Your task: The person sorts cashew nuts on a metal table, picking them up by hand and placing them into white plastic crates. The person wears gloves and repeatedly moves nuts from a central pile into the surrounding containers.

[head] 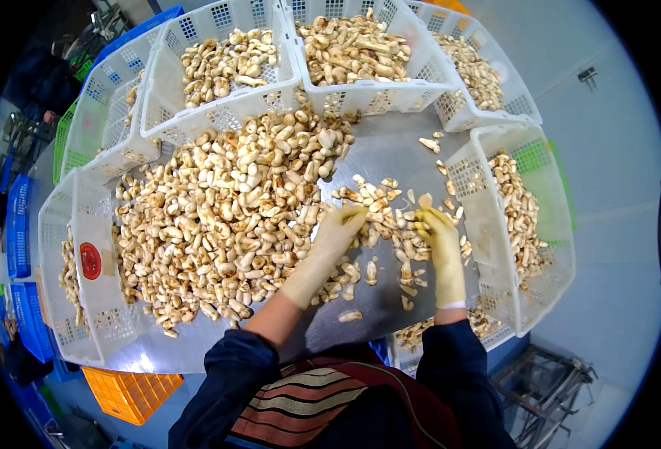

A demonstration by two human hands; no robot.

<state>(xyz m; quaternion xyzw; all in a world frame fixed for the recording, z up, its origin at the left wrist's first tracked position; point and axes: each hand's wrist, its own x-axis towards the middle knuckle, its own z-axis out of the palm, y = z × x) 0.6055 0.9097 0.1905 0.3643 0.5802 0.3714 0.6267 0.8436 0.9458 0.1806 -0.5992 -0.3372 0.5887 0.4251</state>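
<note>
My left hand (335, 233), in a pale yellow rubber glove, reaches over the small group of loose mushrooms (379, 193) on the metal table (383, 134). Its fingertips are down among them, and what they grip is hidden. In a matching glove, my right hand (441, 238) is at the right side of this group, fingers curled. A tan mushroom piece (424, 200) shows just beyond its fingertips; whether it is held is unclear. Stubby whitish mushrooms with brown patches, matsutake by their look, form a large heap (223, 207) left of my hands.
White perforated plastic crates with mushrooms ring the table, including a back-left crate (218, 104), a back-middle crate (375, 92) and a right crate (493, 207). A left crate (97, 314) borders the heap. An orange crate (131, 390) stands below the front-left edge. People are at far left.
</note>
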